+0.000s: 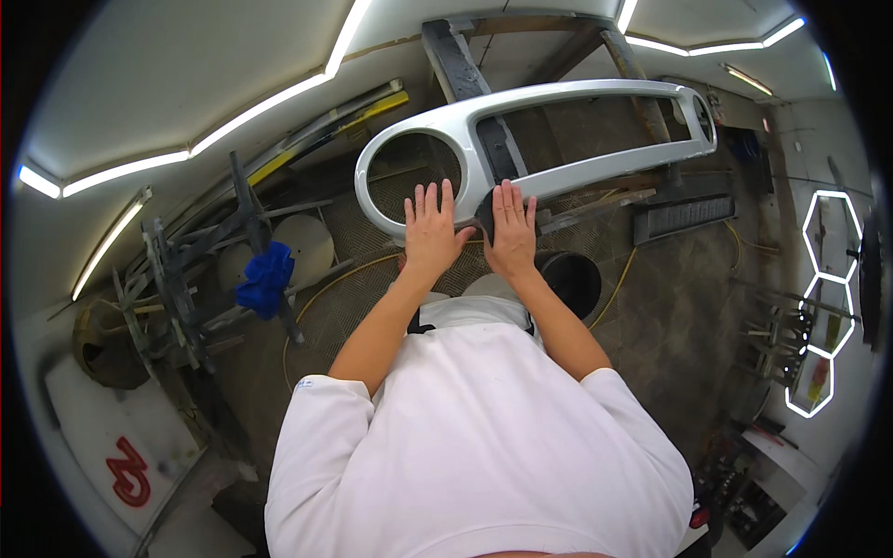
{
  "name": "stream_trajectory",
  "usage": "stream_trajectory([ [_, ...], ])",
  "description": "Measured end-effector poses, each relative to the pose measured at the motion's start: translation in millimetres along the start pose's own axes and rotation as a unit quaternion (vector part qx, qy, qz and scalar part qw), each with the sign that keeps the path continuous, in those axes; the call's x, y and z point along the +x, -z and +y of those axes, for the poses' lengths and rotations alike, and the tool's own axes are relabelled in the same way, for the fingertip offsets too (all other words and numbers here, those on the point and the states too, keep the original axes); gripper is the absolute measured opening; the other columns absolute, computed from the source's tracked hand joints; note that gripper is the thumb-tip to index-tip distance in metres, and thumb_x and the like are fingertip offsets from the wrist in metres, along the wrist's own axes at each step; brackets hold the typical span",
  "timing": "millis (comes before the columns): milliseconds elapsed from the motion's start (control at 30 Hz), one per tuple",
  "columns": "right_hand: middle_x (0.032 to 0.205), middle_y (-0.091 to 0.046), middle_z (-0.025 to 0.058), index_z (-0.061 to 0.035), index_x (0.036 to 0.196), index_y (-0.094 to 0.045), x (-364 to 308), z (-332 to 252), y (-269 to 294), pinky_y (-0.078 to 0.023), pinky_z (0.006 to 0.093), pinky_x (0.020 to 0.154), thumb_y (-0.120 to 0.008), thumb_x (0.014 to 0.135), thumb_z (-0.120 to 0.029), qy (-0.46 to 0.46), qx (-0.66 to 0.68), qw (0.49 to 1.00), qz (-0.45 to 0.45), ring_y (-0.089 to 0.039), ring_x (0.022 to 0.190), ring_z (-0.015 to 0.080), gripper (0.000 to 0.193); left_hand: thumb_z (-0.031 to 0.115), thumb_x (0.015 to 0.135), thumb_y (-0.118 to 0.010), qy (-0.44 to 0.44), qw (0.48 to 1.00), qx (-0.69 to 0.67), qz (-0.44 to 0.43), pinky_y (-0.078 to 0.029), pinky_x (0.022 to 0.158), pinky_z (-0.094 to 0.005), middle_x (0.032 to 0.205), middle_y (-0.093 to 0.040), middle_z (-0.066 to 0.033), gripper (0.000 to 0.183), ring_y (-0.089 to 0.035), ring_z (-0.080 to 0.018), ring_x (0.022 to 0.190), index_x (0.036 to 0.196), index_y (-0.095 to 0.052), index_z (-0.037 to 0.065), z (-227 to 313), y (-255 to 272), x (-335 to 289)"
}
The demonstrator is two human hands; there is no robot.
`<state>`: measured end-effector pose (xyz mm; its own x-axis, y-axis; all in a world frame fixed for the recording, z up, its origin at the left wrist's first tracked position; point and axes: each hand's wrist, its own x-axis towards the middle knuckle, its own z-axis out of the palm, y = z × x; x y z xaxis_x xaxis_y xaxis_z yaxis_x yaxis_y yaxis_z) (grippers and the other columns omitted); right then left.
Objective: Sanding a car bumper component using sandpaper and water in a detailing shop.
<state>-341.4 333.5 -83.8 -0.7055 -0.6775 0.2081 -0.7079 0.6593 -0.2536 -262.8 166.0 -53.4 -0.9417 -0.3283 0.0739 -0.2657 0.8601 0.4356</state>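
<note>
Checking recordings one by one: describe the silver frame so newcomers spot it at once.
From the white shirt filling the lower middle, look up to the left hand and right hand. Just beyond them, the silver frame stretches toward the upper right. Its glossy surface, with a round opening beside a long one, separates it from the dull post behind.

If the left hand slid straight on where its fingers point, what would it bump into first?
The left hand points across the ring-shaped end of the silver frame, so it would probably meet that ring's far rim first. Depth is unclear, though; it might pass above it.
</note>
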Motion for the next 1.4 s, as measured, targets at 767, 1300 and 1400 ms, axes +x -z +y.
stream_trajectory([
  [767,0.164,-0.037,0.0174,-0.0046,0.158,-0.036,3,-7,4,-0.016,0.0625,0.124,-0.061,0.098,-0.031,-0.074,0.005,0.997,0.004,-0.033,0.151,0.0412,0.070,0.058,0.092,-0.067,-0.034,0.968,-0.041,-0.244,-0.056,0.066,-0.0531,0.081,-0.073,-0.0187,0.055,-0.073,-0.0417,0.077,0.110,-0.052,0.007,-35,-7,28],
  [1300,0.166,-0.033,0.0187,-0.0005,0.158,-0.033,12,77,34,-0.016,0.0599,0.125,-0.071,0.084,-0.030,0.024,0.028,0.997,-0.068,-0.031,0.154,0.0346,0.089,0.061,0.084,-0.073,0.058,0.973,0.021,-0.223,-0.056,0.072,-0.0522,0.087,-0.074,-0.0190,0.059,-0.072,-0.0420,0.084,0.105,-0.064,0.007,-12,8,26],
  [1400,0.167,-0.033,0.0140,-0.0067,0.157,-0.039,39,196,47,-0.017,0.0600,0.125,-0.054,0.102,-0.033,-0.106,-0.049,0.992,0.049,-0.033,0.153,0.0301,0.063,0.062,0.083,-0.074,0.072,0.971,0.040,-0.225,-0.056,0.074,-0.0515,0.089,-0.075,-0.0196,0.060,-0.072,-0.0415,0.085,0.108,-0.065,0.007,-2,11,28],
])
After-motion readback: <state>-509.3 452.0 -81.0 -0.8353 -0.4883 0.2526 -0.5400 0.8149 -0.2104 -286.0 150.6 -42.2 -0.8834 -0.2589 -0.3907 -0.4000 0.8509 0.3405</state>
